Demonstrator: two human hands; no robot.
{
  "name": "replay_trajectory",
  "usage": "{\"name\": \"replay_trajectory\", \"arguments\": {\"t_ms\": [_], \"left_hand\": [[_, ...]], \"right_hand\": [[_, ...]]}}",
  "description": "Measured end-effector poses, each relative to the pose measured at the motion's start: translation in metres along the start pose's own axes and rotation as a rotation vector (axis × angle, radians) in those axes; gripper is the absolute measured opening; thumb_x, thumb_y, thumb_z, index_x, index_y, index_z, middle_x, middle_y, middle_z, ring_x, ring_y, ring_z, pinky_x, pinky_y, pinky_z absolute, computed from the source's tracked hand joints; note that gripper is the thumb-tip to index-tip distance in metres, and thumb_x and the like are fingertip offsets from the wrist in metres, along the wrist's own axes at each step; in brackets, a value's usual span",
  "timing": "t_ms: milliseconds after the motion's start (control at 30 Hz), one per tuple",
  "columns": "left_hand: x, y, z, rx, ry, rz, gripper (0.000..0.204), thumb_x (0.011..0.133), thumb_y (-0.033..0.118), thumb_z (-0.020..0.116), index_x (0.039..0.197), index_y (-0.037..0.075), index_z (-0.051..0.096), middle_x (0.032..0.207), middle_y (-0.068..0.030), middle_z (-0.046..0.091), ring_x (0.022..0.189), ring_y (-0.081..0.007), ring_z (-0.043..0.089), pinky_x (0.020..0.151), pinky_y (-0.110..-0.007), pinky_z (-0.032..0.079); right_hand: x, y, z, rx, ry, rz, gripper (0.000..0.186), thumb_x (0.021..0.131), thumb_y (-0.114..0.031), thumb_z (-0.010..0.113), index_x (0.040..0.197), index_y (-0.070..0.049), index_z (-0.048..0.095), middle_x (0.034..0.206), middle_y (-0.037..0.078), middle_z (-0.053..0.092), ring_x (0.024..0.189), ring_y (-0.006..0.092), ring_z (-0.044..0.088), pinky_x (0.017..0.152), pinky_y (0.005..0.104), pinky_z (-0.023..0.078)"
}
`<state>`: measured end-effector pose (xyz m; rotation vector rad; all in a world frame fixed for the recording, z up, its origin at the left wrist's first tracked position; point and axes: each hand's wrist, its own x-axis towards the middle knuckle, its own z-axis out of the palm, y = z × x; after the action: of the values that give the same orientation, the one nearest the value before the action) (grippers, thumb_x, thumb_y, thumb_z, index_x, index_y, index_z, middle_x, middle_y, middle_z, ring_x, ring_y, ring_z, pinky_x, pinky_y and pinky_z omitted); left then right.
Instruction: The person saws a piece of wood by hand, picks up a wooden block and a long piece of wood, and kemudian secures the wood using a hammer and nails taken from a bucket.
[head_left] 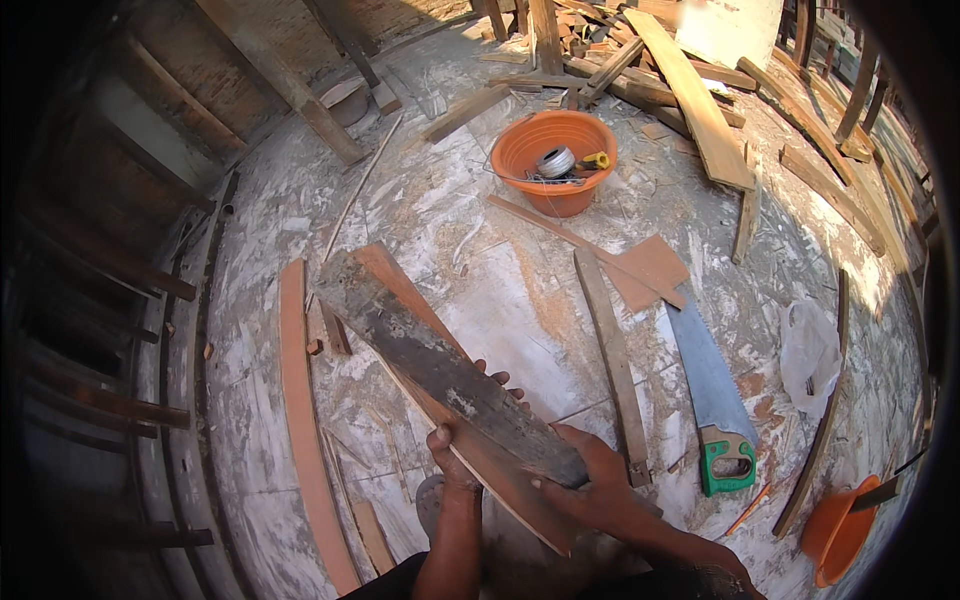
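Note:
A dark, weathered wooden plank (pixel 430 355) lies slantwise across a reddish-brown board (pixel 505 480), both held up in front of me. My left hand (pixel 456 462) is closed round the reddish-brown board from beneath, its thumb on the near edge and its fingertips showing past the far edge. At the plank's near end, my right hand (pixel 600 478) grips the dark wood from the right side, fingers wrapped over it. How far the left fingers also press on the dark plank is hidden.
An orange basin (pixel 555 200) holds a wire roll and tools. Right of me lie a narrow wooden strip (pixel 612 365), a green-handled handsaw (pixel 710 375) and a plastic bag (pixel 810 355). A long reddish board (pixel 305 430) lies left; stacked timber (pixel 690 95) fills the back right.

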<state>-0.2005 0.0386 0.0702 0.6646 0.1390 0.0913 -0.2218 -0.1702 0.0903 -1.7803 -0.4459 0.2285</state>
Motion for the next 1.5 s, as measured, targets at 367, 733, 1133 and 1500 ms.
{"name": "replay_trajectory", "arguments": {"t_ms": [367, 733, 1133, 1500], "left_hand": [[-0.01, -0.026, -0.026, 0.003, 0.064, -0.207, 0.101, 0.073, 0.055, 0.072, 0.151, -0.002, 0.043, 0.135, -0.0227, 0.061, 0.122, -0.0353, 0.063, 0.105, -0.047, 0.053], [-0.023, -0.016, -0.006, 0.029, 0.02, -0.252, 0.088, 0.077, 0.039, 0.073, 0.148, -0.004, 0.043, 0.131, -0.0204, 0.063, 0.118, -0.0316, 0.065, 0.102, -0.041, 0.053], [-0.013, -0.014, 0.063, 0.603, 0.197, 0.152, 0.116, 0.07, 0.035, 0.092, 0.152, -0.005, 0.02, 0.137, -0.0248, 0.046, 0.129, -0.0326, 0.052, 0.109, -0.043, 0.047], [-0.011, -0.015, 0.069, 0.728, 0.075, 0.145, 0.139, 0.056, 0.055, 0.098, 0.152, -0.003, 0.017, 0.143, -0.0247, 0.043, 0.134, -0.0354, 0.05, 0.113, -0.047, 0.045]], "right_hand": [[0.018, 0.03, -0.011, 0.691, -0.314, 0.458, 0.067, 0.083, -0.018, 0.057, 0.146, 0.004, 0.052, 0.14, 0.013, 0.058, 0.124, 0.023, 0.055, 0.108, 0.0337, 0.04], [0.019, 0.019, 0.002, 0.236, -0.052, 0.145, 0.05, 0.089, -0.012, 0.044, 0.136, 0.003, 0.049, 0.124, 0.014, 0.047, 0.115, 0.0259, 0.048, 0.109, 0.0389, 0.035], [0.018, 0.001, -0.009, 0.259, -0.159, 0.075, 0.123, 0.071, -0.045, 0.095, 0.159, 0.004, 0.025, 0.154, 0.026, 0.041, 0.144, 0.0349, 0.043, 0.119, 0.0455, 0.035], [0.013, -0.003, -0.011, 0.395, -0.024, 0.077, 0.114, 0.071, -0.028, 0.097, 0.157, 0.005, 0.029, 0.144, 0.021, 0.054, 0.135, 0.0288, 0.054, 0.114, 0.0415, 0.043]]}}
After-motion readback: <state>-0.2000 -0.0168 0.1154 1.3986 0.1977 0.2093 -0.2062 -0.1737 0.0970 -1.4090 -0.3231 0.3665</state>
